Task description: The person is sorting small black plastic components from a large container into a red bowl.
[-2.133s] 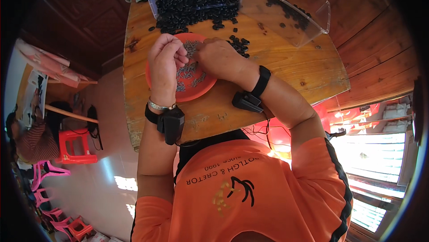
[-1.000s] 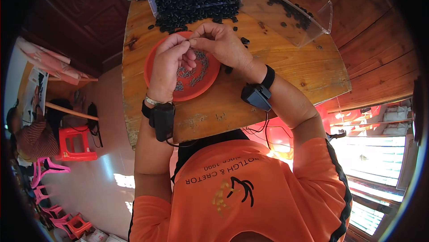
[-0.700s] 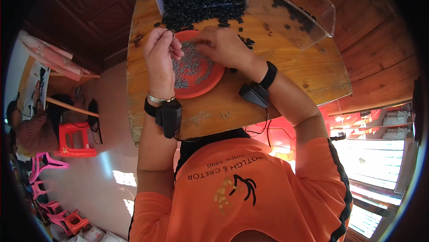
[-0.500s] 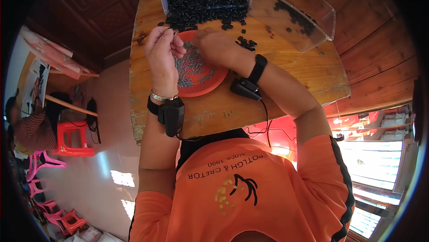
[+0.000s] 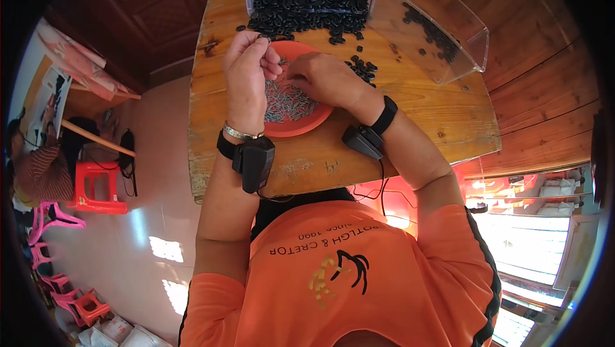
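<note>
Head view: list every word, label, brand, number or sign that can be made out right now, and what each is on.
Orange shirt: dark lettering, upside down in this view, beside a gold-and-black emblem; wording not copied here.
White packages, lower left: any print is too small and blurred to read.
Red dish: no lettering visible.

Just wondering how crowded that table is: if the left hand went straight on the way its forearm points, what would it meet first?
The left hand would probably meet loose black pieces just beyond it on the table. Its height is hard to judge, so it might pass over them.
</note>
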The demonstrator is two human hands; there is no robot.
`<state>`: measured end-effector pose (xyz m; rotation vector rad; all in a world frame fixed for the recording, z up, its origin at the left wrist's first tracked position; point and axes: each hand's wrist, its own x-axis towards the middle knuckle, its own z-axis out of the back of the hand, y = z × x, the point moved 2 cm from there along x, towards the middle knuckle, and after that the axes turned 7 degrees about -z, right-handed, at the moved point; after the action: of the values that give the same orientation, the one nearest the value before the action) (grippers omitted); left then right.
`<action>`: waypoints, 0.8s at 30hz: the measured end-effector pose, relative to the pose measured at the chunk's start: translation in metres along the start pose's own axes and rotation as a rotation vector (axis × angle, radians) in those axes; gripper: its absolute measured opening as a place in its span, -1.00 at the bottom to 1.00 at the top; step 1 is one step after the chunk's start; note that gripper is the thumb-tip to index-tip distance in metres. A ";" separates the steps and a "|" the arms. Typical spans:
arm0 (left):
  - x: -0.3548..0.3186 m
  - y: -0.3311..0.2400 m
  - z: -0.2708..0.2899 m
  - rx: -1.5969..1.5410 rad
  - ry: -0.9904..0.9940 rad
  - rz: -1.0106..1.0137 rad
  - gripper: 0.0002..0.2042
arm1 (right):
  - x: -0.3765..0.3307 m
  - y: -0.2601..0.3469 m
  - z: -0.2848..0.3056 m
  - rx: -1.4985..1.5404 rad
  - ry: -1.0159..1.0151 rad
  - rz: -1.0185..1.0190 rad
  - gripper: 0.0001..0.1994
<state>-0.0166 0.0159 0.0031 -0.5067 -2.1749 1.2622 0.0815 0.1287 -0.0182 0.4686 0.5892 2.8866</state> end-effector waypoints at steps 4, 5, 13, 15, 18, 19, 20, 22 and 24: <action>0.001 0.001 0.002 -0.006 -0.003 -0.002 -0.91 | -0.006 0.010 0.002 0.037 0.122 0.032 -0.81; 0.000 0.001 0.000 -0.005 -0.001 0.000 -0.91 | -0.008 0.011 -0.002 0.007 0.072 0.101 -0.82; -0.001 0.001 -0.001 0.031 0.023 -0.003 -0.91 | 0.001 -0.001 -0.003 -0.107 0.015 -0.042 -0.81; -0.001 -0.001 -0.001 0.037 0.028 0.002 -0.91 | 0.003 -0.005 0.003 0.146 -0.073 -0.022 -0.87; 0.000 -0.002 -0.001 0.039 0.041 0.004 -0.91 | 0.008 -0.017 -0.004 0.679 0.078 -0.198 -0.90; 0.000 -0.002 0.000 0.037 0.048 0.003 -0.91 | 0.008 -0.017 -0.002 0.678 0.075 -0.195 -0.90; 0.000 -0.003 0.001 0.038 0.052 -0.001 -0.91 | 0.008 -0.018 0.001 0.774 0.081 -0.221 -0.90; 0.001 -0.004 0.000 0.075 0.094 0.032 -0.90 | 0.008 -0.019 0.005 0.870 0.073 -0.245 -0.89; 0.000 -0.002 0.000 0.089 0.132 0.058 -0.89 | 0.009 -0.022 0.009 0.927 0.027 -0.200 -0.89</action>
<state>-0.0163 0.0154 0.0046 -0.6025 -1.9987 1.3119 0.0786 0.1540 -0.0167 0.4259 1.8475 2.2725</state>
